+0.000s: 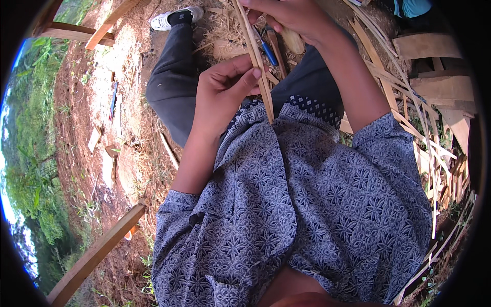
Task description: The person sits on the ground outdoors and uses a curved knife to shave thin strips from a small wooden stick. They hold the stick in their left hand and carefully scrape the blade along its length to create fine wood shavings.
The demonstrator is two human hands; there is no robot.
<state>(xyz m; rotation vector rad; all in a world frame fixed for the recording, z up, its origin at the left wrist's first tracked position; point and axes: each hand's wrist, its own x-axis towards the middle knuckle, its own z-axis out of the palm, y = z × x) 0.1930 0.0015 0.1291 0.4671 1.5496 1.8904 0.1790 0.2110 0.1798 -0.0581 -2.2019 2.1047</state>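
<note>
A long, thin pale strip of split bamboo (253, 51) slants from the top edge of the view down to my lap. It looks parted lengthwise into narrow pieces lying close together. My left hand (225, 92) pinches it between thumb and fingers around its middle. Higher up, my right hand (291, 19) is closed, its fingertips close to the strip's upper part. A pale, rounded wooden handle (293, 42) sticks out below the right palm; what it belongs to is hidden. On the ground between my legs lies a tool with a blue handle (269, 53), next to a brown wooden stick (276, 53).
Long bamboo strips (404, 110) are heaped at my right, beside wooden planks (429, 47). A wooden beam (97, 253) slants at lower left, with more beams (110, 23) at upper left. Wood scraps (109, 166) lie on the reddish soil. Turquoise cloth (415, 7) shows at upper right.
</note>
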